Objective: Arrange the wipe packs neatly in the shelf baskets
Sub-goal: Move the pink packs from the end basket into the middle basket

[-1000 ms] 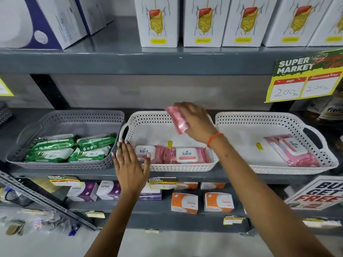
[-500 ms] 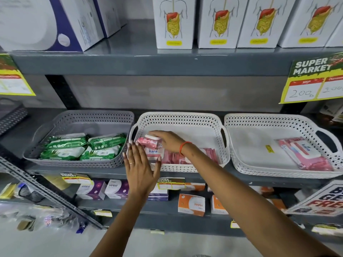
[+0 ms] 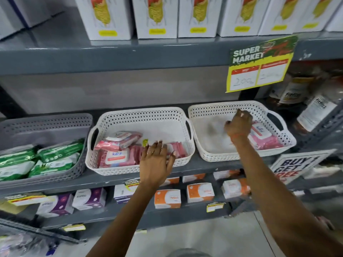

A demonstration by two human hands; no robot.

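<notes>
Three baskets stand side by side on the middle shelf. The grey basket [image 3: 46, 125] on the left holds several green wipe packs [image 3: 55, 156]. The middle white basket [image 3: 141, 114] holds pink wipe packs [image 3: 115, 156] along its front, one lying tilted on top. My left hand [image 3: 156, 164] rests with fingers spread on that basket's front rim. The right white basket [image 3: 222, 108] holds a pink pack [image 3: 263, 136] at its right side. My right hand [image 3: 239, 125] hovers over this basket beside that pack, fingers loosely curled, holding nothing that I can see.
White boxes [image 3: 154, 17] line the shelf above. A yellow price sign [image 3: 259, 65] hangs from that shelf's edge. Bottles [image 3: 313, 110] stand right of the baskets. Small orange and purple boxes [image 3: 167, 198] fill the lower shelf.
My right hand left a pink pack on the packs in the middle basket and moved right over the right basket. My left hand shifted right along the middle basket's front rim.
</notes>
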